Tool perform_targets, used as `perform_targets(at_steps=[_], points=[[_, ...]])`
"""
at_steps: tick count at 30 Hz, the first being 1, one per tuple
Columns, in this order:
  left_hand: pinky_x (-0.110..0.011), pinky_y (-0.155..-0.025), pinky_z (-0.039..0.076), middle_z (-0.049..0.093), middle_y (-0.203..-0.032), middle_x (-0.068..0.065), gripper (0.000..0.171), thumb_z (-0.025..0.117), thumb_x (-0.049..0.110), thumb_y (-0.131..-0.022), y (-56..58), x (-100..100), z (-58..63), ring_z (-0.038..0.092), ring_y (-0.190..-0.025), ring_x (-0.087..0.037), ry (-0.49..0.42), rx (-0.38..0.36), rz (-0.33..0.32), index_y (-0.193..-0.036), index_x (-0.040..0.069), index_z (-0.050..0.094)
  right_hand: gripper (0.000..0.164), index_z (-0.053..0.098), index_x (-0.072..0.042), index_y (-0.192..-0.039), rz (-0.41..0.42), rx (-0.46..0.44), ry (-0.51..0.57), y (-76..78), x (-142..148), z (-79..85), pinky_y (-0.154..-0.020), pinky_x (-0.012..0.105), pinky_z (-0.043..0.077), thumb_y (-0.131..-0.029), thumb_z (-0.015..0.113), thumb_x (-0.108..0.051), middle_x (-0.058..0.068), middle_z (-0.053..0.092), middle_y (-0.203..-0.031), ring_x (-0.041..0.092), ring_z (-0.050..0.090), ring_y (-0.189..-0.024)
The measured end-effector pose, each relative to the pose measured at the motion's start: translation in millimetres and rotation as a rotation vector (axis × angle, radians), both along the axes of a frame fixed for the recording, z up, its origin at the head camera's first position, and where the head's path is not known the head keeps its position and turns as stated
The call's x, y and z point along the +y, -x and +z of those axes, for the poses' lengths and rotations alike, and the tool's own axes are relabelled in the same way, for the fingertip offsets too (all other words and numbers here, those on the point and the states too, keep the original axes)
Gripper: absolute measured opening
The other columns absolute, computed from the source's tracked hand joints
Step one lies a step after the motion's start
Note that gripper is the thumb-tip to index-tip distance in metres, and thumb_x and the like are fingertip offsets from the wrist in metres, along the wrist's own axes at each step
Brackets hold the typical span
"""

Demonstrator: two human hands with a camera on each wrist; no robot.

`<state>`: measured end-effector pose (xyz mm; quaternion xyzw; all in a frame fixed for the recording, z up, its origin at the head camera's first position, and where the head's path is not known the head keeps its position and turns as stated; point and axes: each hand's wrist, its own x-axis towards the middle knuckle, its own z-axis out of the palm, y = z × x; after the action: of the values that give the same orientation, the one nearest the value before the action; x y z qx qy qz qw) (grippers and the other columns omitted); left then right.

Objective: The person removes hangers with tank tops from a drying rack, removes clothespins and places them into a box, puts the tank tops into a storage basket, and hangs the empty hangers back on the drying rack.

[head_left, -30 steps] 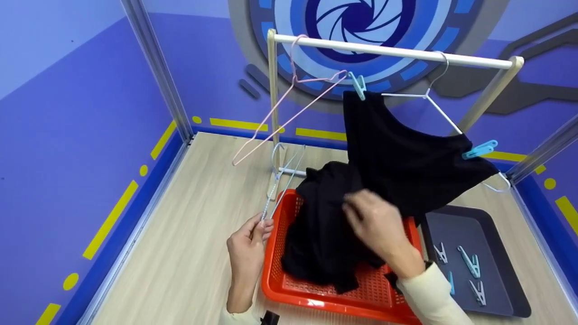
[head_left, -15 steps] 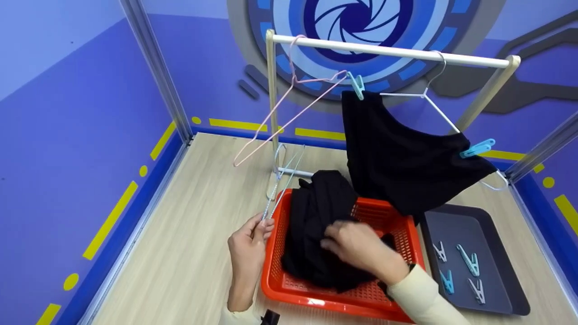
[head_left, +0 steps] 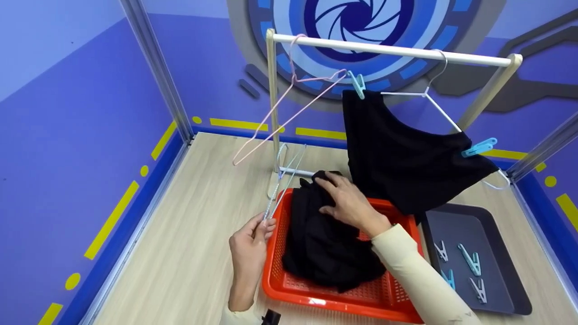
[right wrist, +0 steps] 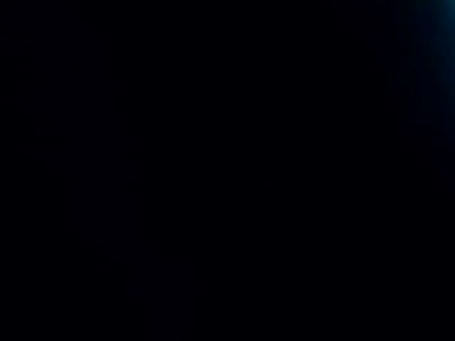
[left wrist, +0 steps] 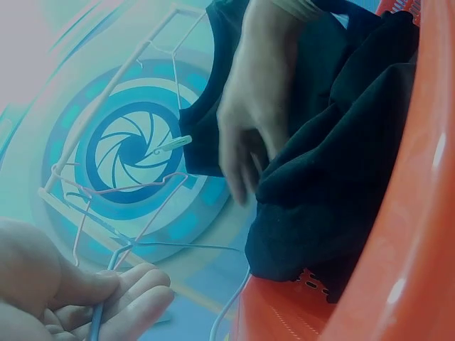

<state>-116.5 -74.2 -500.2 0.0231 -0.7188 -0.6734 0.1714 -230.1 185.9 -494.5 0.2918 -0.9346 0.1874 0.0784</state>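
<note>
Taking the red basket [head_left: 311, 301] as my clock face, my left hand [head_left: 249, 246] is at nine o'clock, thumb and fingers pinching the light-blue hanger [head_left: 272, 197], whose wire runs up toward eleven. The black cloth [head_left: 316, 243] lies bunched in the basket, toward its left half. My right hand [head_left: 347, 201] is near twelve, over the top of that heap, fingers extended and spread rather than curled. The right wrist view is almost black, so I can't tell whether my fingertips press the fabric or just skim it.

At one o'clock a hung black garment [head_left: 402, 153] is on the rack, a teal peg [head_left: 358, 85] and a blue peg [head_left: 479, 147] at its shoulders; the pink hanger [head_left: 311, 103] hangs bare at eleven. The grey tray [head_left: 496, 280] sits at three with loose pegs in it.

I'd judge the step in hand to be sorting out the heaped cloth, the light-blue hanger not yet in it. The next move seems to call for my right fingers finding an edge or opening, with my left steadying the wire.
</note>
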Motion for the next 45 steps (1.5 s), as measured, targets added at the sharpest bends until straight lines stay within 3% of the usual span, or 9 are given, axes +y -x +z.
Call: perform_targets(at_steps=[5, 8, 12, 16, 21, 28, 34, 39, 45], points=[[-0.036, -0.080, 0.063, 0.079, -0.099, -0.018, 0.022, 0.065, -0.008, -0.102, 0.8, -0.6, -1.2, 0.078, -0.090, -0.032, 0.005, 0.005, 0.002, -0.122, -0.014, 0.072, 0.063, 0.062, -0.003, -0.145, 0.011, -0.044, -0.033, 5.0, -3.8, -10.3, -0.099, 0.060, 0.053, -0.089, 0.088, -0.017, 0.028, 0.060, -0.140, 0.048, 0.062, -0.123], [-0.034, -0.080, 0.063, 0.079, -0.098, -0.017, 0.021, 0.065, -0.008, -0.102, 1.5, -0.4, -1.0, 0.078, -0.090, -0.031, 0.004, 0.004, 0.005, -0.120, -0.013, 0.073, 0.043, 0.071, -0.005, -0.129, 0.004, 0.019, -0.014, 8.0, -6.4, -13.0, -0.086, 0.056, 0.058, -0.089, 0.086, -0.011, 0.020, 0.070, -0.120, 0.042, 0.069, -0.106], [-0.033, -0.080, 0.063, 0.079, -0.098, -0.016, 0.021, 0.064, -0.009, -0.101, 1.7, -0.6, -1.5, 0.078, -0.090, -0.029, -0.002, -0.004, 0.003, -0.120, -0.012, 0.074, 0.023, 0.072, -0.009, -0.106, -0.013, 0.130, 0.031, 11.3, -7.2, -15.3, -0.071, 0.053, 0.059, -0.088, 0.083, -0.002, 0.012, 0.073, -0.103, 0.035, 0.072, -0.088], [-0.035, -0.080, 0.063, 0.079, -0.098, -0.016, 0.021, 0.064, -0.008, -0.102, 2.0, -2.8, -3.3, 0.078, -0.090, -0.030, 0.003, 0.012, -0.004, -0.120, -0.012, 0.074, 0.018, 0.072, -0.010, -0.101, -0.021, 0.183, 0.079, 11.5, -3.2, -15.3, -0.067, 0.054, 0.059, -0.088, 0.081, 0.000, 0.008, 0.072, -0.099, 0.034, 0.072, -0.084], [-0.036, -0.081, 0.063, 0.079, -0.100, -0.017, 0.021, 0.065, -0.006, -0.103, 0.9, -3.8, -4.4, 0.078, -0.090, -0.030, -0.008, 0.023, -0.012, -0.121, -0.012, 0.073, 0.016, 0.074, -0.011, -0.104, -0.047, 0.227, 0.151, 6.7, 5.2, -6.7, -0.072, 0.052, 0.059, -0.093, 0.078, -0.001, 0.007, 0.072, -0.101, 0.032, 0.072, -0.086], [-0.032, -0.082, 0.062, 0.079, -0.100, -0.017, 0.022, 0.064, -0.007, -0.103, 0.3, -3.4, -4.2, 0.078, -0.092, -0.030, -0.021, 0.004, -0.022, -0.122, -0.012, 0.073, 0.019, 0.077, -0.013, -0.102, -0.079, 0.418, 0.238, -16.2, 17.1, 26.5, -0.070, 0.046, 0.061, -0.090, 0.081, 0.001, 0.002, 0.073, -0.100, 0.026, 0.074, -0.086], [-0.031, -0.081, 0.062, 0.078, -0.099, -0.017, 0.021, 0.063, -0.008, -0.103, 0.6, -2.9, -4.4, 0.078, -0.091, -0.031, -0.020, 0.013, -0.020, -0.121, -0.013, 0.072, 0.018, 0.077, -0.010, -0.101, -0.029, 0.518, 0.234, -48.1, 19.1, 48.6, -0.069, 0.041, 0.062, -0.088, 0.081, 0.002, 0.001, 0.073, -0.103, 0.021, 0.074, -0.092], [-0.032, -0.080, 0.063, 0.078, -0.097, -0.018, 0.021, 0.064, -0.009, -0.101, 0.9, -1.6, -3.9, 0.078, -0.089, -0.033, -0.027, 0.018, -0.022, -0.120, -0.015, 0.072, 0.019, 0.075, -0.012, -0.101, 0.031, 0.497, 0.180, -69.9, 16.7, 46.3, -0.062, 0.039, 0.061, -0.086, 0.083, -0.001, -0.001, 0.072, -0.102, 0.020, 0.074, -0.087], [-0.032, -0.080, 0.063, 0.078, -0.097, -0.018, 0.021, 0.065, -0.009, -0.101, 0.9, -0.2, -3.3, 0.078, -0.089, -0.032, -0.037, 0.008, -0.019, -0.120, -0.014, 0.072, 0.022, 0.073, -0.014, -0.101, 0.110, 0.365, 0.109, -83.0, 10.4, 25.7, -0.057, 0.037, 0.058, -0.086, 0.087, -0.006, -0.001, 0.070, -0.100, 0.018, 0.071, -0.080]])
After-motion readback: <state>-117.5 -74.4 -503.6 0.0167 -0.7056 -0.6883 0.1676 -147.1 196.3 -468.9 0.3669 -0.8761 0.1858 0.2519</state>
